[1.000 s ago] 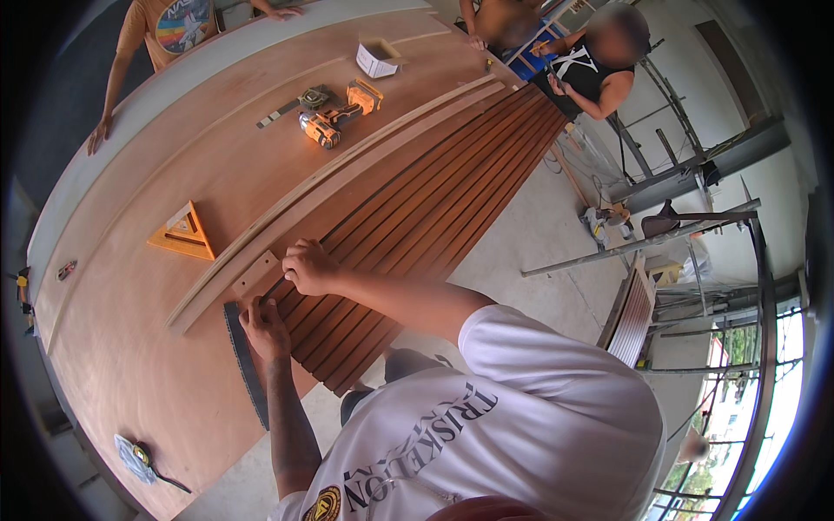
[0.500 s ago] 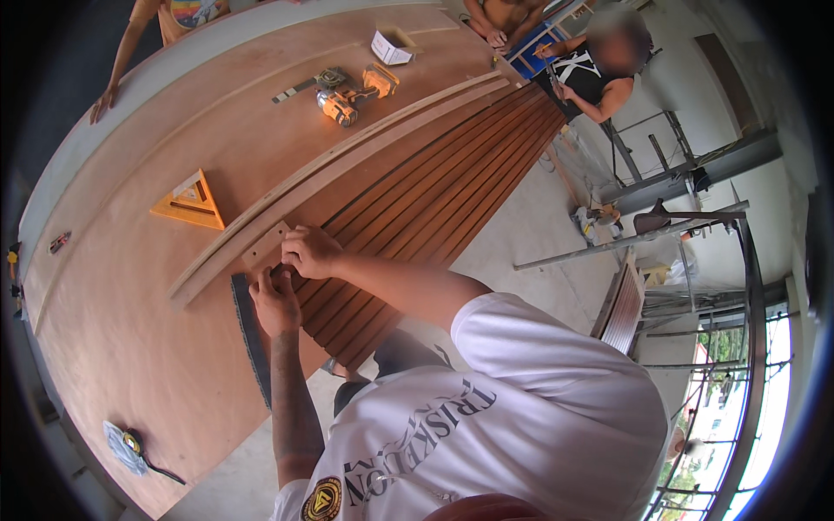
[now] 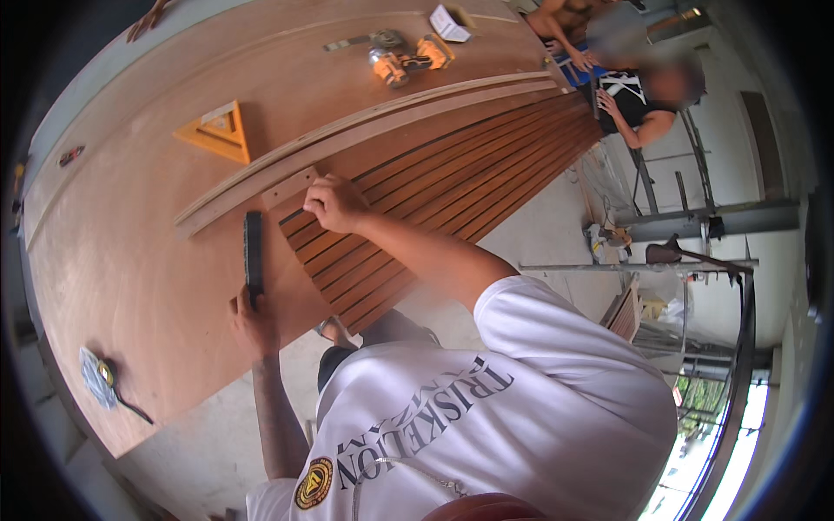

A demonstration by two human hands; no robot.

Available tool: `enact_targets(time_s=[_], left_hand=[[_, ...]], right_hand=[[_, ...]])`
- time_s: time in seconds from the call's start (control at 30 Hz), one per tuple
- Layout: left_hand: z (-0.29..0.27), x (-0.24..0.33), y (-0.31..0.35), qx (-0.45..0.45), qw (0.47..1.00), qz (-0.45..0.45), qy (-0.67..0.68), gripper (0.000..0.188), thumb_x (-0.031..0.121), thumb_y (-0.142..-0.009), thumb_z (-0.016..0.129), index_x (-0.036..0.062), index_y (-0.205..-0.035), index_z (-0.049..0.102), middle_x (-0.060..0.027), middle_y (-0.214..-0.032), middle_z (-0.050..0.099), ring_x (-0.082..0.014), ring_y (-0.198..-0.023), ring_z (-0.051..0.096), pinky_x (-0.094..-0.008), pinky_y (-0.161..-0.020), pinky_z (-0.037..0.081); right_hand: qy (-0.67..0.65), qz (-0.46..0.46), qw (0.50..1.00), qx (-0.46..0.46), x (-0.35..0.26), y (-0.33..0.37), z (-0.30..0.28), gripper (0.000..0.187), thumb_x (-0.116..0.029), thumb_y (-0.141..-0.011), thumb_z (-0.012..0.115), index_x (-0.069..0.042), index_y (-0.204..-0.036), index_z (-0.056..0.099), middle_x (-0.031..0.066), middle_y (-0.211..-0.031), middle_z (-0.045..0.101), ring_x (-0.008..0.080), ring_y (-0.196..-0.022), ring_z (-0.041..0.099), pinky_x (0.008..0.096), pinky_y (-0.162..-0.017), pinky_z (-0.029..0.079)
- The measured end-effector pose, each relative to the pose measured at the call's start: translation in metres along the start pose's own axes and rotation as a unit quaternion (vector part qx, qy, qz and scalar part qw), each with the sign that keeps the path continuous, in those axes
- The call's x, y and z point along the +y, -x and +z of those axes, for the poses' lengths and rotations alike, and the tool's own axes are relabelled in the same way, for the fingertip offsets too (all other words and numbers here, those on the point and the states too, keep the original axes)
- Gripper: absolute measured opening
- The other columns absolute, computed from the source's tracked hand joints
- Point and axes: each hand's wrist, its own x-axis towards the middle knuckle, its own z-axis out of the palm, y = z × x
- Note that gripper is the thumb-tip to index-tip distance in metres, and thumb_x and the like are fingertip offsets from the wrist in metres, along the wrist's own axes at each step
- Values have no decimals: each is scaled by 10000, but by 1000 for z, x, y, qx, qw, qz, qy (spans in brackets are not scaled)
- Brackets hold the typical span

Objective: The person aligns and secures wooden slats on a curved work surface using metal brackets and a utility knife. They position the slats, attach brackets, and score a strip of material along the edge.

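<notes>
Wooden block [image 3: 289, 186] lies under the fingertips of the right hand [image 3: 334, 202], whose fingers are curled and press on its near end without wrapping it. The block is short and pale, and sits against the near edge of the long batten [image 3: 365, 130], where the slats [image 3: 434, 187] begin. The left hand [image 3: 252, 319] is closed around the lower end of a dark bar [image 3: 253, 252], which stands up from the fist on the board [image 3: 113, 260], just left of the block and the slats' end. Whether the bar touches the block cannot be told. Beyond the batten, on the same board, a yellow triangle square [image 3: 217, 132] lies left of the block, and a yellow drill [image 3: 404, 62] with a small white box [image 3: 450, 22] lies further off to the right. Near the board's lower left corner, well apart from the block, rests a tape measure [image 3: 100, 378]. Past the far right end of the slats another person [image 3: 647, 100] in a dark shirt is seen.
</notes>
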Motion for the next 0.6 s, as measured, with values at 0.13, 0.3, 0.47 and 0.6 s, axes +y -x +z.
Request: enact_targets(time_s=[0.13, 0.3, 0.47, 0.6], left_hand=[[1, 23, 5, 15, 998, -23, 54, 405, 167, -933, 713, 61, -1318, 651, -203, -1216, 660, -430, -1094, 664, -509, -909, 548], [-8, 45, 5, -15, 988, -119, 98, 408, 181, -913, 750, 84, -1300, 664, -186, -1285, 634, -400, -1138, 672, -488, -952, 556], [-11, 52, 10, -61, 985, -124, 107, 459, 145, -866, 724, 85, -1315, 656, -178, -1196, 681, -393, -1119, 688, -494, -957, 557], [-3, 59, 29, -80, 978, -97, 167, 478, 130, -867, 716, 97, -1340, 655, -169, -1121, 709, -384, -1053, 712, -494, -932, 568]], right_hand=[[10, -3, 1000, -24, 2, -3, 2, 117, -153, -943, 715, -86, -848, 729, 88, -881, 700, 342, -893, 656, 461, -816, 524], [25, -9, 999, -45, 6, -5, 3, 121, -174, -954, 734, -88, -870, 725, 76, -897, 697, 333, -892, 650, 447, -817, 527], [27, -12, 999, -41, 11, -2, 4, 136, -183, -973, 725, -84, -880, 724, 76, -904, 700, 327, -895, 652, 441, -815, 523], [18, -7, 998, -52, 13, -2, 3, 139, -180, -977, 728, -64, -901, 722, 95, -918, 702, 334, -904, 655, 441, -824, 524]])
